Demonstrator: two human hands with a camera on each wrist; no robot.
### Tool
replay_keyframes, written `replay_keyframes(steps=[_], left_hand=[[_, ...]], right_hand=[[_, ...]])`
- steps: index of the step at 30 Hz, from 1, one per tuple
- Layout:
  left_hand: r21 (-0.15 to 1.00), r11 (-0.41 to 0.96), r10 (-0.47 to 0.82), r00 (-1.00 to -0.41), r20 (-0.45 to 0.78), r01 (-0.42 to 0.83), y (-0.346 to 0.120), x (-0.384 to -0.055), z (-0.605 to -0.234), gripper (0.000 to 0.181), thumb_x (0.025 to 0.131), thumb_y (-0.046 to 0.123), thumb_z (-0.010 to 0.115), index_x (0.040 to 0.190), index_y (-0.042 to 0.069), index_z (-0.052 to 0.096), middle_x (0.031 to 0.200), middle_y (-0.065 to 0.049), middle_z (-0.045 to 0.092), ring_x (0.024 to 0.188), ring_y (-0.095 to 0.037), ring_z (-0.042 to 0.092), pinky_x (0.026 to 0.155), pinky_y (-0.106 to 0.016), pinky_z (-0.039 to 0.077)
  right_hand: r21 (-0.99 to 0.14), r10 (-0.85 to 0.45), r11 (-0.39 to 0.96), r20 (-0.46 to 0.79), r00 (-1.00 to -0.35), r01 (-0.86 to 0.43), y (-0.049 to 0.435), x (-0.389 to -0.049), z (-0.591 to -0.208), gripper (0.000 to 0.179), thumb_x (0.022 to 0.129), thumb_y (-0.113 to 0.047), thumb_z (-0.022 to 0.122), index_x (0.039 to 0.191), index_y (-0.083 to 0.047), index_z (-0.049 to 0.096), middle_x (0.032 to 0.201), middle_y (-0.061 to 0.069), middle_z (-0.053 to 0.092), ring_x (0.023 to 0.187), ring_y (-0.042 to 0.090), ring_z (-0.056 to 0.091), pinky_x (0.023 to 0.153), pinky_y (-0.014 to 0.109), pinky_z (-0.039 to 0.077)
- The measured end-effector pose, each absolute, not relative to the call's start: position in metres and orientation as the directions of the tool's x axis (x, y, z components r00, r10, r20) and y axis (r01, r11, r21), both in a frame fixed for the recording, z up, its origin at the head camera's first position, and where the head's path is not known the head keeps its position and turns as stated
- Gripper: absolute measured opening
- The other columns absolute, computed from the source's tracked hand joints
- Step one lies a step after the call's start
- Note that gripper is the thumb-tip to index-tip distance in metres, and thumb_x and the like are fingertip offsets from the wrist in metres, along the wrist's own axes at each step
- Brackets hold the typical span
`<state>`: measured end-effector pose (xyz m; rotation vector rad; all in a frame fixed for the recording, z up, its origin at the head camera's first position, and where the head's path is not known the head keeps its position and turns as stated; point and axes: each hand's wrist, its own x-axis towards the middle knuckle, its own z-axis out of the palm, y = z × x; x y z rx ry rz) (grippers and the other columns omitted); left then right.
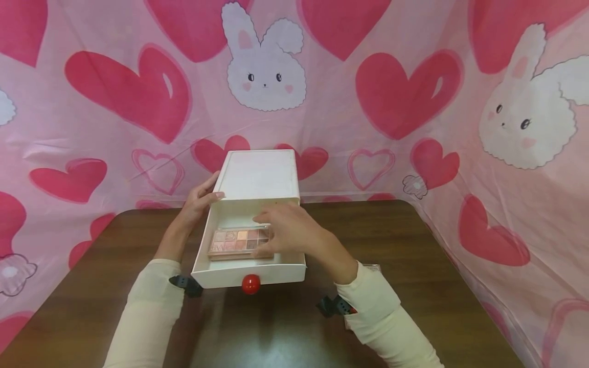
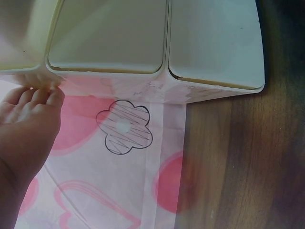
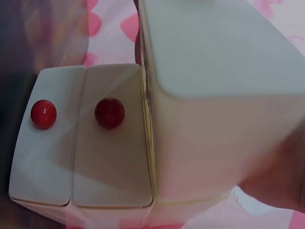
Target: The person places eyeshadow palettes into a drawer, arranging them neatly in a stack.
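A white drawer cabinet stands on the table with its top drawer pulled out by a red knob. Inside the drawer lies an eyeshadow palette with a clear lid and several coloured pans. My left hand holds the cabinet's left side, thumb over the top edge, and in the left wrist view its bent fingers meet the side wall. Reaching into the drawer, my right hand has its thumb and fingers spread apart around the palette's right end, which it partly hides.
Two lower drawers, each with a red knob, are closed in the right wrist view. On the brown table, a flat item lies mostly hidden under my right sleeve. A pink cloth with hearts and rabbits hangs behind.
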<state>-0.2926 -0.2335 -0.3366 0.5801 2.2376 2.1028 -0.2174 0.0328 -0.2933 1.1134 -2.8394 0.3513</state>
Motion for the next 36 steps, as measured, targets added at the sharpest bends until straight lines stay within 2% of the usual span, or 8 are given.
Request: replay_keyframes(steps=[4,9,12,15,20,24,31,36], left_hand=[[0.968,0.027,0.272,-0.933,0.234,0.251,-0.234,-0.293,-0.337,0.073,0.095,0.010,0.046,0.162,0.005,0.017,0.171,-0.015,0.015,0.129,-0.002,0.043,0.095,-0.007,0.046],[0.967,0.028,0.279,-0.931,0.237,0.254,-0.234,-0.294,-0.338,0.074,0.095,0.010,0.046,0.162,0.004,0.017,0.171,-0.015,0.014,0.130,-0.003,0.042,0.096,-0.007,0.045],[0.966,0.024,0.285,-0.928,0.239,0.256,-0.235,-0.294,-0.338,0.074,0.095,0.010,0.046,0.162,0.003,0.016,0.171,-0.016,0.013,0.128,0.000,0.043,0.096,-0.007,0.045],[0.965,0.008,0.286,-0.926,0.247,0.260,-0.236,-0.294,-0.339,0.074,0.094,0.009,0.045,0.162,0.002,0.015,0.171,-0.019,0.013,0.121,0.004,0.046,0.094,-0.008,0.046],[0.962,-0.002,0.283,-0.923,0.262,0.273,-0.235,-0.295,-0.339,0.073,0.094,0.007,0.045,0.161,0.000,0.016,0.170,-0.022,0.014,0.118,0.007,0.047,0.095,-0.007,0.046],[0.962,0.009,0.285,-0.923,0.259,0.273,-0.233,-0.294,-0.338,0.073,0.094,0.008,0.046,0.161,0.001,0.018,0.170,-0.021,0.015,0.121,0.005,0.046,0.096,-0.007,0.045],[0.962,-0.005,0.281,-0.923,0.264,0.274,-0.232,-0.294,-0.337,0.073,0.094,0.007,0.044,0.161,0.001,0.017,0.170,-0.022,0.015,0.118,0.006,0.048,0.096,-0.007,0.045],[0.962,-0.011,0.276,-0.924,0.264,0.271,-0.231,-0.294,-0.339,0.074,0.094,0.007,0.045,0.161,0.000,0.015,0.170,-0.022,0.013,0.118,0.007,0.047,0.095,-0.007,0.045]], right_hand=[[-0.295,-0.644,0.652,0.271,-0.715,-0.699,0.047,-0.217,-0.298,0.053,0.085,-0.037,0.079,0.132,-0.013,0.070,0.129,0.003,0.073,0.122,0.020,0.066,0.107,0.041,0.051],[-0.453,-0.576,0.495,0.467,-0.670,-0.742,0.068,-0.213,-0.308,0.043,0.087,-0.020,0.078,0.128,-0.007,0.071,0.128,0.008,0.073,0.123,0.025,0.066,0.106,0.047,0.052],[-0.466,-0.530,0.429,0.564,-0.633,-0.774,0.082,-0.210,-0.314,0.039,0.086,-0.014,0.078,0.124,-0.006,0.073,0.126,0.010,0.073,0.122,0.027,0.065,0.105,0.049,0.052],[-0.474,-0.488,0.406,0.611,-0.623,-0.782,0.098,-0.208,-0.322,0.037,0.087,-0.010,0.077,0.123,-0.005,0.073,0.123,0.010,0.074,0.119,0.026,0.066,0.102,0.047,0.054],[-0.499,-0.420,0.441,0.620,-0.663,-0.746,0.130,-0.207,-0.341,0.037,0.086,-0.007,0.077,0.123,-0.004,0.072,0.121,0.011,0.074,0.117,0.026,0.065,0.100,0.047,0.054],[-0.530,-0.368,0.501,0.585,-0.723,-0.684,0.160,-0.205,-0.362,0.038,0.087,-0.008,0.077,0.124,-0.008,0.072,0.123,0.009,0.073,0.119,0.027,0.065,0.101,0.048,0.053],[-0.614,-0.308,0.591,0.427,-0.850,-0.523,0.213,-0.209,-0.397,0.035,0.090,-0.008,0.074,0.125,-0.005,0.071,0.124,0.013,0.072,0.120,0.032,0.064,0.104,0.056,0.049],[-0.612,-0.311,0.645,0.335,-0.889,-0.457,0.246,-0.214,-0.423,0.032,0.091,-0.008,0.072,0.122,0.002,0.071,0.122,0.018,0.072,0.118,0.039,0.065,0.100,0.059,0.050]])
